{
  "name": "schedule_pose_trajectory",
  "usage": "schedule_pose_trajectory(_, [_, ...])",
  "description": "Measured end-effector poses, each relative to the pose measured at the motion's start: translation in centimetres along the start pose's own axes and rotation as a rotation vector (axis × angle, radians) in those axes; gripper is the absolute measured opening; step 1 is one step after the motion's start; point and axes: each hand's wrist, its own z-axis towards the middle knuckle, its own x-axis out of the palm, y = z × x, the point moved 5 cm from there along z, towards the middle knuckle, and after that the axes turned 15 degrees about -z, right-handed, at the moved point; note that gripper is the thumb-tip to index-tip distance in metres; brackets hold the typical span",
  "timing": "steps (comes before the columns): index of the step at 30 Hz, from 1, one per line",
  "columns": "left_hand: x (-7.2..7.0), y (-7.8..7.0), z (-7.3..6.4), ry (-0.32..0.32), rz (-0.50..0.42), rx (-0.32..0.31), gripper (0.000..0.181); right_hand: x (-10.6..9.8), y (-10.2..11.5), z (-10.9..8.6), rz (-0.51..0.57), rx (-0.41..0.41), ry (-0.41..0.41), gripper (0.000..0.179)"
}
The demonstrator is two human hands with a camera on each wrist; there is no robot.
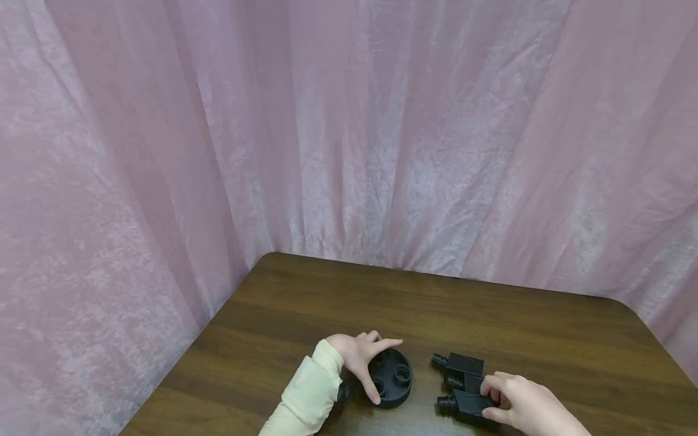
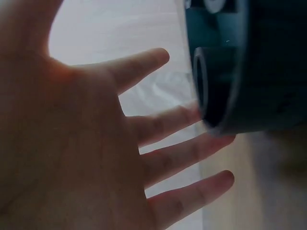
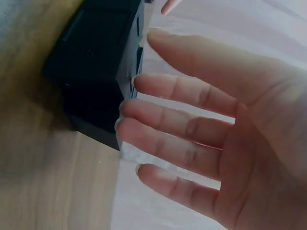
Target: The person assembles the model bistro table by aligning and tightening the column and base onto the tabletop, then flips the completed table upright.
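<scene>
In the head view, a round black base (image 1: 400,396) with ring-shaped sockets lies on the table. My left hand (image 1: 357,354) spreads thumb and fingers around its left side. The left wrist view has the fingers splayed beside the base's rim (image 2: 230,96); whether they touch it I cannot tell. To the right sits a set of black blocks (image 1: 470,404) with ridged round plugs (image 1: 446,404) pointing left. My right hand (image 1: 523,402) is at their right end. Seen from the right wrist, the extended fingertips (image 3: 144,84) meet the edge of the black blocks (image 3: 96,52).
Both hands are over a brown wooden table (image 1: 349,297) with rounded corners. Pink curtains (image 1: 382,151) hang behind it and along the left side. A small dark object (image 1: 343,392) shows beside the left sleeve (image 1: 308,393), mostly hidden.
</scene>
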Motion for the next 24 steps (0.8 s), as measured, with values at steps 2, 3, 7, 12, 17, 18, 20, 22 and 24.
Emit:
schedule_pose_trajectory(2, [0.2,0.0,0.0,-0.009,0.014,0.001,0.106,0.3,0.1,-0.2,0.000,0.010,0.017,0.030])
schedule_pose_trajectory(3, [0.3,0.1,0.0,-0.013,0.019,-0.004,0.106,0.4,0.1,-0.3,0.000,0.013,0.019,0.031])
schedule_pose_trajectory(7, [0.3,0.3,0.2,-0.032,0.052,-0.016,0.105,0.7,0.5,-0.1,-0.026,0.024,0.032,0.039])
schedule_pose_trajectory(12, [0.0,0.5,0.7,-0.057,0.084,0.004,0.104,1.2,1.0,0.3,-0.057,0.029,0.058,0.045])
schedule_pose_trajectory(17, [0.0,0.3,1.2,-0.079,0.060,-0.006,0.103,1.9,1.4,0.6,-0.033,0.039,0.101,0.040])
schedule_pose_trajectory(18, [0.0,0.2,1.3,-0.083,0.060,-0.009,0.103,2.1,1.5,0.8,-0.033,0.046,0.111,0.039])
schedule_pose_trajectory(20, [0.0,0.1,1.6,-0.093,0.058,-0.015,0.102,2.3,1.5,1.0,-0.034,0.061,0.127,0.037])
schedule_pose_trajectory(22, [0.0,0.0,1.9,-0.102,0.071,-0.015,0.102,2.4,1.4,1.2,-0.049,0.064,0.129,0.037])
schedule_pose_trajectory(24, [-0.1,0.0,2.3,-0.113,0.072,-0.014,0.102,2.4,1.4,1.2,-0.072,0.058,0.113,0.038])
